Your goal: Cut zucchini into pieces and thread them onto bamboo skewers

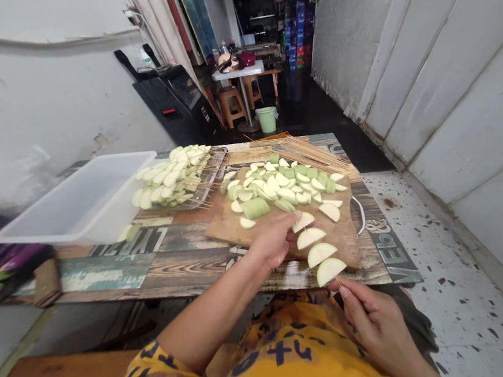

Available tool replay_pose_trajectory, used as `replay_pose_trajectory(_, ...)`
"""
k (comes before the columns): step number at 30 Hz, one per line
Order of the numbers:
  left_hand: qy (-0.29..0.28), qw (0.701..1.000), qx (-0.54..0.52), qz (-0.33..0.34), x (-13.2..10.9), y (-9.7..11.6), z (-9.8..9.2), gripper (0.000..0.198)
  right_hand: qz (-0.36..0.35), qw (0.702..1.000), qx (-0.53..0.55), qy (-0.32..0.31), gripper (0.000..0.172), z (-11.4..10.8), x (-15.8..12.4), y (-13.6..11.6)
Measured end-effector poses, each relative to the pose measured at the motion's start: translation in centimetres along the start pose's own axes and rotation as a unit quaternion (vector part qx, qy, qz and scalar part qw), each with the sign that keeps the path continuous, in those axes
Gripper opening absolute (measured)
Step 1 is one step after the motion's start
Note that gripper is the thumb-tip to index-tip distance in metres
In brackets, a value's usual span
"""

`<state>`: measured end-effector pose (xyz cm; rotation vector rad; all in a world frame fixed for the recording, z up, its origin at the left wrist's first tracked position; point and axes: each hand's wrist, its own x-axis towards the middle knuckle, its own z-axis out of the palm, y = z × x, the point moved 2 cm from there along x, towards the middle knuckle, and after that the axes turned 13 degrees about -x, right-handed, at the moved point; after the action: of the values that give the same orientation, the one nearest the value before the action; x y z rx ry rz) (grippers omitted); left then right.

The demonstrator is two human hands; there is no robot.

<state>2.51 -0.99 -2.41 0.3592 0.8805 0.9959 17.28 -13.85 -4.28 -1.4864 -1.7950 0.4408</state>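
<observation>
My right hand pinches the lower end of a thin wooden skewer near the table's front edge. Several half-moon slices of a white-fleshed vegetable with green skin sit spaced along it. At the skewer's far end, my left hand is closed on the topmost slice, partly covering it. Beneath lies a wooden cutting board with a metal handle. More cut slices are heaped across its back half. Loose bare skewers lie just behind the board.
Filled skewers are piled on a tray left of the board. A translucent plastic bin stands farther left, beside purple packages. Behind the table are a black machine, a green bucket and a small white table.
</observation>
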Motion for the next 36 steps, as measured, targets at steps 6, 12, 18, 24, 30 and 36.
replay_pose_trajectory(6,-0.009,1.000,0.006,0.013,0.08,-0.20,-0.27,0.014,0.000,1.000,-0.004,-0.004,0.022,0.12,-0.21,0.32)
replay_pose_trajectory(12,-0.009,1.000,0.012,0.004,0.00,-0.22,-0.26,0.013,0.010,1.000,0.007,-0.013,0.023,0.38,-0.37,0.68)
replay_pose_trajectory(18,-0.011,1.000,0.012,0.007,-0.11,-0.23,-0.14,0.015,0.017,1.000,0.008,-0.017,0.024,0.55,-0.29,0.74)
replay_pose_trajectory(24,-0.005,1.000,0.007,0.003,-0.09,-0.33,-0.04,0.015,0.014,1.000,0.000,-0.015,0.024,0.27,-0.15,0.47)
replay_pose_trajectory(30,-0.013,1.000,-0.001,0.001,0.10,-0.45,-0.23,0.014,0.004,1.000,-0.001,-0.009,0.024,0.23,0.01,0.37)
replay_pose_trajectory(36,-0.017,1.000,0.001,0.009,0.01,-0.64,-0.15,0.013,-0.005,1.000,-0.016,0.000,0.023,0.12,0.14,0.20)
